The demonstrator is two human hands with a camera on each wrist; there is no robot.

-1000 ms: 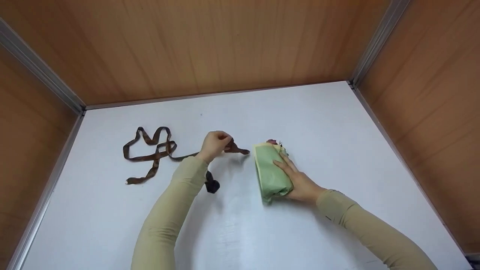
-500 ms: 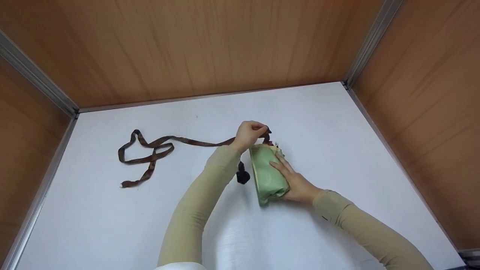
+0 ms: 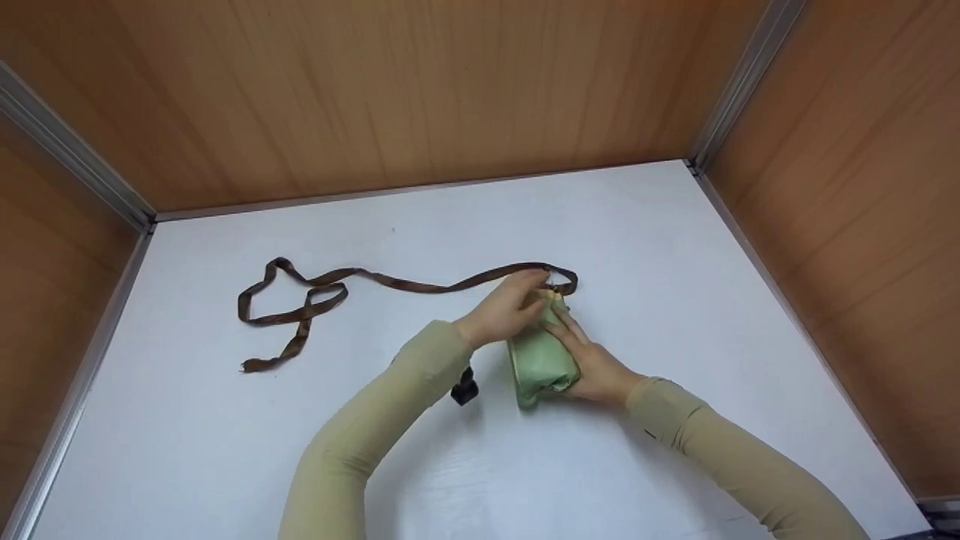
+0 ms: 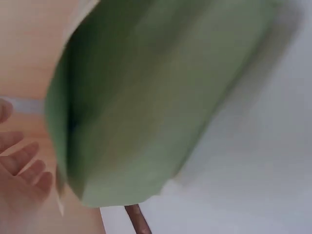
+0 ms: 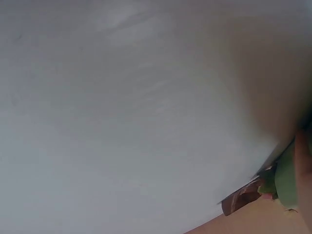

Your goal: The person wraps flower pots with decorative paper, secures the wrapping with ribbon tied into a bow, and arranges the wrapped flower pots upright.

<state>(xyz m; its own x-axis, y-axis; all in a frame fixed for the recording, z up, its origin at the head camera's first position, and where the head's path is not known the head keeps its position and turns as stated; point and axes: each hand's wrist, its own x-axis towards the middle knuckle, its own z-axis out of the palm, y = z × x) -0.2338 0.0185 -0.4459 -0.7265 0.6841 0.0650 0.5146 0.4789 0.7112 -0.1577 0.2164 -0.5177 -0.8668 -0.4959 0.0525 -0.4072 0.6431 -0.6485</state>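
A small bouquet wrapped in green paper lies at the middle right of the table. My right hand holds it from the right side, its fingers spread over the paper. Over the bouquet's upper end is my left hand; in the left wrist view its fingers are loosely bent with nothing between them. A brown ribbon runs along the table behind the left hand, its right end bending round by the bouquet's top. The right wrist view catches that ribbon end beside pink and green flower bits.
The ribbon's left part lies in loose loops on the white table. Wooden panels with metal edging stand at the back and both sides. A small black device shows under the left wrist.
My left hand has carried the ribbon's end rightward to the bouquet's top, let it go, and come down over the paper. Some ribbon loops have straightened. The right hand has stayed on the bouquet.
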